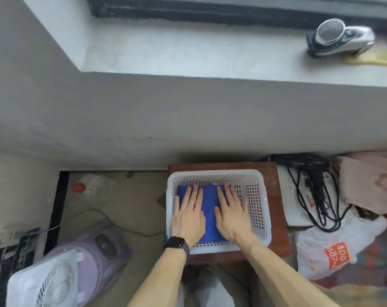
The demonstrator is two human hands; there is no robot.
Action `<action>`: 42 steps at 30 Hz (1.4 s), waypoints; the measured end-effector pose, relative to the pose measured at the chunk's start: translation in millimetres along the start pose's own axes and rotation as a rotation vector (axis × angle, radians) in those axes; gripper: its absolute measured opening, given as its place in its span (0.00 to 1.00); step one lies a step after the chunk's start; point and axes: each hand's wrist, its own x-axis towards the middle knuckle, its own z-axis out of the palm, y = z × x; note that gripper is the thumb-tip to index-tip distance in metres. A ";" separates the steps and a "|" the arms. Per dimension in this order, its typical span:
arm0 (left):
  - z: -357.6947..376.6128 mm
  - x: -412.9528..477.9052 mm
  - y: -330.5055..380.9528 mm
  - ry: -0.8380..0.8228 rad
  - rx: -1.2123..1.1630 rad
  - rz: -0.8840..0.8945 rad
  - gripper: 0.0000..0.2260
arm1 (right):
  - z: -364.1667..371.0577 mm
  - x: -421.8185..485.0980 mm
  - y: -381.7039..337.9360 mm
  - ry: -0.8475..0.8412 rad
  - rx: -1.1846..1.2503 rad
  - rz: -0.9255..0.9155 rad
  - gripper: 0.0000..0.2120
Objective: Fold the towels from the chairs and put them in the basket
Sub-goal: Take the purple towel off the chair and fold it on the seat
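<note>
Pressing folded blue towel (210,209) flat against left wall of white basket (257,209) on wooden stool (278,209), left hand (188,216) and right hand (231,214) palms-down, fingers splayed, gripping nothing, likely seating it.

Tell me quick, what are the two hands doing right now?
Left hand: open, flat, palm down on the blue towel in the white basket.
Right hand: open, flat on the same towel, gripping nothing.

Basket (257,197) right side free beside towel (210,202).
</note>
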 end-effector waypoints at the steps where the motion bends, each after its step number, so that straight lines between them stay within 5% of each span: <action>1: -11.1 -10.1 -1.4 -0.004 -0.027 0.004 0.29 | -12.9 -8.5 -2.8 -0.009 -0.036 -0.005 0.30; 6: -67.2 -63.7 -12.0 0.120 -0.171 -0.124 0.29 | -73.1 -53.3 -23.8 -0.020 -0.093 -0.152 0.27; 18: -132.3 -286.8 -64.1 0.587 -0.257 -0.740 0.28 | -127.1 -176.3 -178.6 0.030 -0.108 -0.931 0.22; 23: -110.6 -437.8 -69.8 0.816 -0.286 -1.087 0.26 | -89.2 -262.5 -257.1 0.004 -0.117 -1.301 0.26; 34: -5.6 -768.9 14.3 1.144 -0.296 -1.882 0.23 | 39.1 -536.2 -358.4 -0.355 -0.199 -1.978 0.22; 42: 56.8 -940.0 38.6 1.270 -0.370 -2.062 0.24 | 140.4 -716.0 -381.4 -0.512 -0.222 -2.149 0.17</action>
